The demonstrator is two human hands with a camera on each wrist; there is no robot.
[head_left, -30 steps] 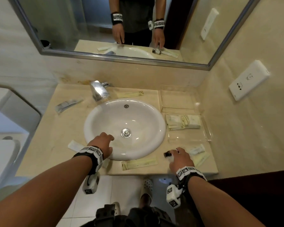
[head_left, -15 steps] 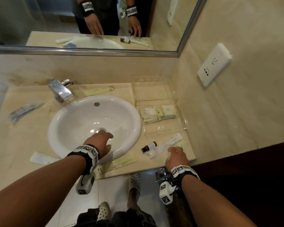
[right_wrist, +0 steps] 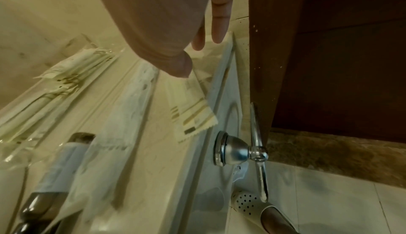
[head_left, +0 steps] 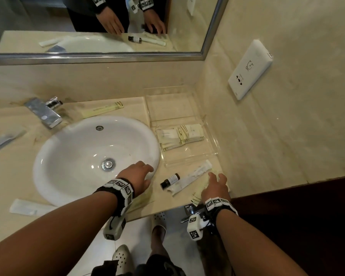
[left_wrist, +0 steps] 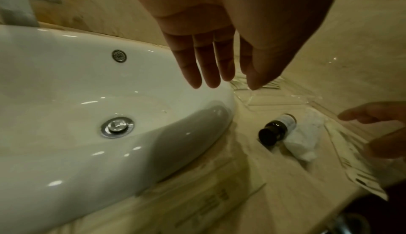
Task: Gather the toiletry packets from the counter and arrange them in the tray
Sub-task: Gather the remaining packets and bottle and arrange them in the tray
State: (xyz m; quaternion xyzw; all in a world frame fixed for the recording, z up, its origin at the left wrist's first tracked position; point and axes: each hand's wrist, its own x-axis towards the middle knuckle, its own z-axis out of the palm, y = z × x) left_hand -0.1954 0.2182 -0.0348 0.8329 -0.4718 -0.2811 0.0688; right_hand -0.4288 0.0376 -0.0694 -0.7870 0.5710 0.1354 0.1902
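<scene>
Reaching at lower right of the head view, right hand (head_left: 215, 188) spread flat, fingers straight, over a pale yellow striped packet (right_wrist: 193, 116) lying at the counter's front edge; nothing gripped yet, thumb tip close above the sachet in the right wrist view, contact hard to confirm. Hovering at centre frame, left hand (head_left: 138, 177) relaxed and empty, fingers loosely extended over the near rim of the white basin (head_left: 68, 156). Lying between the two hands: a small dark-capped bottle (head_left: 169, 180) touching a long white sachet (head_left: 191, 177). Just beyond these, right of centre, the clear acrylic tray (head_left: 213, 150), already holding a small stack of yellow-and-white packets (head_left: 180, 134) in its nearer section; farther section seemingly bare. Waiting elsewhere: a long yellow packet (head_left: 103, 110) behind the basin near the faucet (head_left: 45, 114), a clear-wrapped packet (head_left: 2, 139) at far left, a white sachet (head_left: 28, 207) at lower left, another yellow packet (left_wrist: 197, 208) along the front edge below the basin. Judged step: starting the pickup of the striped packet, gathering barely begun. Next move likely calling for a pinch of the thin, flat sachet, perhaps sliding it past the counter edge to get a fingertip under, then a short carry up-frame into the tray beside the stack.
</scene>
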